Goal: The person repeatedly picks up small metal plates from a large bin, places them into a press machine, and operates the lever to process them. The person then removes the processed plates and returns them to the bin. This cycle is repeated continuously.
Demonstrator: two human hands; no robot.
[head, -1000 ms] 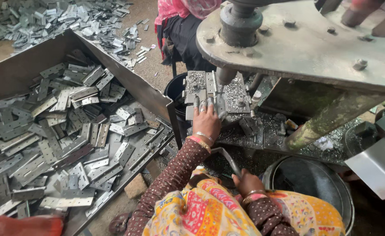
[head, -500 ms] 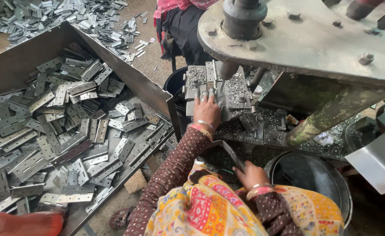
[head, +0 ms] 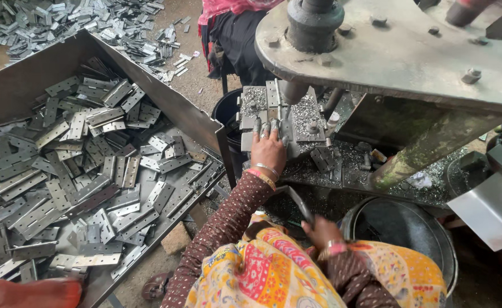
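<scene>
The left hand point(head: 268, 149) pressed spread fingers on a hinge point(head: 274, 102) at the press bed's point(head: 305, 114) near edge, the right hand point(head: 319, 231) gripped a lever point(head: 296, 201), and the tray point(head: 165, 97) held many hinges.

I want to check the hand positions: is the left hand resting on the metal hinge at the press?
Yes, the left hand lies with its fingers spread on the hinge under the press.

I saw the open sheet-metal tray point(head: 165, 100) of flat steel hinges point(head: 80, 171) left of the heavy iron press point(head: 399, 51), a round dark bucket point(head: 411, 239) below it.
</scene>
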